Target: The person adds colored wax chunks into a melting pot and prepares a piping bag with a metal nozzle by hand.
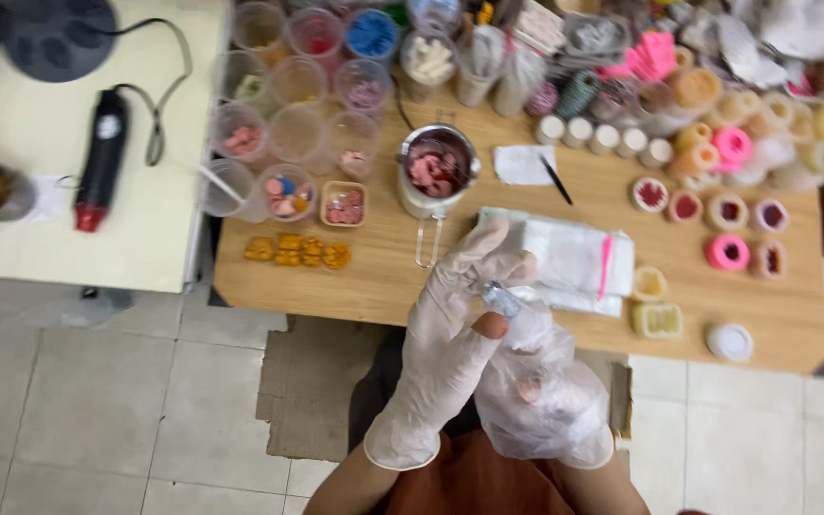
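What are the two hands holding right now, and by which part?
The left hand pinches the loose fingertip end of a thin clear glove that half covers the right hand. Neither holds anything else.

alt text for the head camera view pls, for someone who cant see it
A person's gloved left hand pulls a thin glove onto the right hand above a wooden table crowded with plastic cups, a metal pot of pink pieces and small moulds.
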